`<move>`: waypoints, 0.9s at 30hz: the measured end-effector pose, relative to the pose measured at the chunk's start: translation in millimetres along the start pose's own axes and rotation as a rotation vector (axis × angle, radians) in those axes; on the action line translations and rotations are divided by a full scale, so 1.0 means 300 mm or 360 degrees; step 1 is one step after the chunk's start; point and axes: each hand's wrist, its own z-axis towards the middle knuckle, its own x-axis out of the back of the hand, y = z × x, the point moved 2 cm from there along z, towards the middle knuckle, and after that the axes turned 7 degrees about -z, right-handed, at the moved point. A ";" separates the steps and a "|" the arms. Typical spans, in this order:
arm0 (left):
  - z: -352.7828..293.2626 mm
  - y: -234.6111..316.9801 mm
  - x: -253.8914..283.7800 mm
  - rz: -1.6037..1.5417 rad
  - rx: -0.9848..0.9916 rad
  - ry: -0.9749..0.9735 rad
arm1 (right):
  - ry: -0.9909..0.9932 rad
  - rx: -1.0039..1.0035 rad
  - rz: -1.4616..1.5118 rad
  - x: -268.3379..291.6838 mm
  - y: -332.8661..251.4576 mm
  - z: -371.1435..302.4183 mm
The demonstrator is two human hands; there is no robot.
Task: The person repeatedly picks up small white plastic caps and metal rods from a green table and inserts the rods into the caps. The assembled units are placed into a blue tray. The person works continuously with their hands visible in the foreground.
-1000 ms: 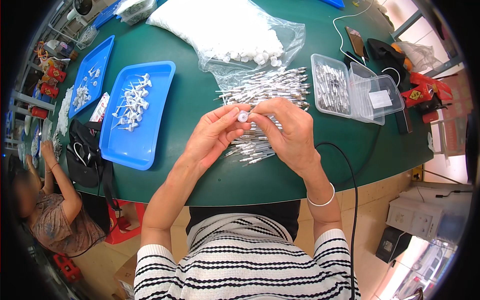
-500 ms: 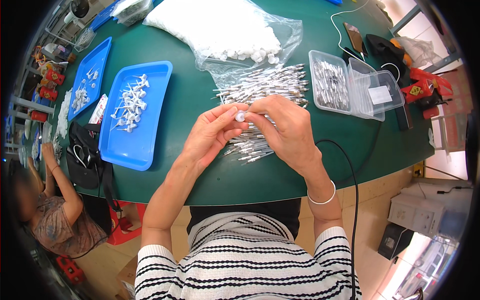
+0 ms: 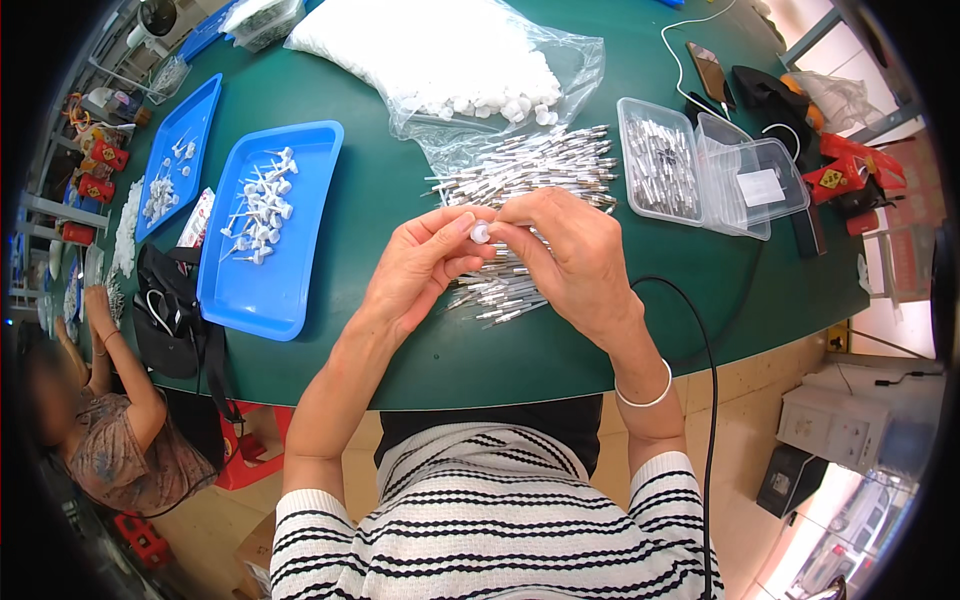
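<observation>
Both hands, left hand point(image 3: 425, 265) and right hand point(image 3: 570, 255), pinch a small white plastic cap point(image 3: 480, 233) with closed fingers above the green bench point(image 3: 400, 340), over thin metal pins point(image 3: 530, 170).

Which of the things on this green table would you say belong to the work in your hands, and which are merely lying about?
In use:
- small white cap, pinched between left hand and right hand
- heap of metal pins
- bag of white caps
- blue tray with assembled pieces
- clear box of pins

Lying about:
- phone
- black bag
- black cable
</observation>
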 end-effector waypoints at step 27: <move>-0.002 -0.005 0.003 -0.0077 0.0046 -0.0001 | 0.0061 0.0069 -0.0033 -0.009 0.003 -0.014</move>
